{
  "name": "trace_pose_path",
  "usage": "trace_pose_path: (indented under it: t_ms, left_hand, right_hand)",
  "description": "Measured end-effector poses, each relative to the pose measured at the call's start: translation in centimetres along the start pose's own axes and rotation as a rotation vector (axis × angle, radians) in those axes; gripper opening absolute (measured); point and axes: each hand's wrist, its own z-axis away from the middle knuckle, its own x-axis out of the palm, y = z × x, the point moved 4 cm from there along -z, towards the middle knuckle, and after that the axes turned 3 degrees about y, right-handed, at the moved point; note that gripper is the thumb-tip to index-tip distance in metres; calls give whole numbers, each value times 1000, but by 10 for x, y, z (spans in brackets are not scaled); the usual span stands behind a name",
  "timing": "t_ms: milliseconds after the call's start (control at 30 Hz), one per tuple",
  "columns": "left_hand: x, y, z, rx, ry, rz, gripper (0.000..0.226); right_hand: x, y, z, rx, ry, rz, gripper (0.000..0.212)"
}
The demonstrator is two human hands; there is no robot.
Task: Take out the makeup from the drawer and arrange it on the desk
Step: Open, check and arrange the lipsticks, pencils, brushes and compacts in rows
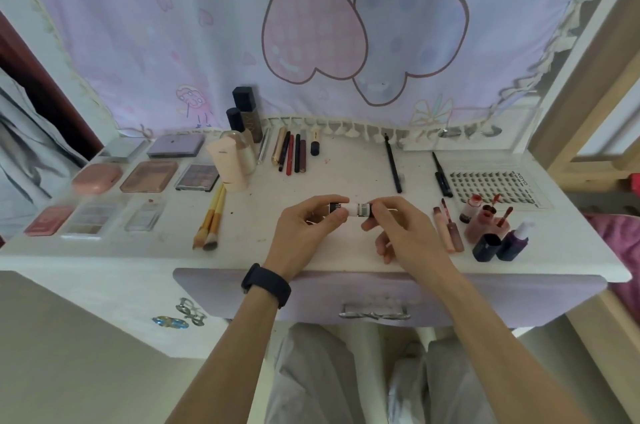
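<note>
small tube point(356, 209): a short cylinder with a white middle and dark ends, lying sideways in the air just above the desk, near its front middle, between the two hands.
left hand point(310, 222): fingers curled, pinching the tube's left dark end; the forefinger lies over the top and the thumb point(334, 216) presses from below.
right hand point(407, 233): forefinger and thumb pinch the tube's right end, and the other fingers point(384, 247) curl loosely beneath, off the tube.
gap between hands: only the white middle of the tube shows; both ends are partly covered by fingertips.
desk point(263, 215): white, with makeup laid out in groups.
left side: pink compact point(97, 177), brown palette point(149, 176) and eyeshadow palette point(197, 177) in a row, with more flat cases in front and behind.
makeup brushes point(212, 219): two yellow-handled ones side by side, bristles towards the front edge.
back middle: dark-capped bottles point(246, 112), with a row of pencils point(292, 153) just beside them.
right side: lash tray point(495, 188), lip glosses point(448, 229), purple bottle point(516, 240).
drawer point(311, 299): lavender front with a metal handle, under the desk edge below the wrists; its inside is hidden.
wristband point(266, 285): black, on the left wrist.
</note>
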Motion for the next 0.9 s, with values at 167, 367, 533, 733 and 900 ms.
trace_pose_path:
  t_ms: [167,367,533,733,900]
  left_hand:
    - [0,0,1,-14,-7,4,17]
    - [-1,2,1,-12,0,20,17]
    - [-1,1,1,-14,4,2,18]
    - [-1,2,2,-18,1,13,18]
    - [0,3,2,-18,0,26,17]
  right_hand:
    - [0,0,2,-12,-50,-17,26]
    - [1,1,-2,0,7,30,16]
    - [1,2,0,-33,-25,-29,23]
    - [1,4,-3,-19,35,-1,14]
    - [-2,4,1,-61,-2,-43,22]
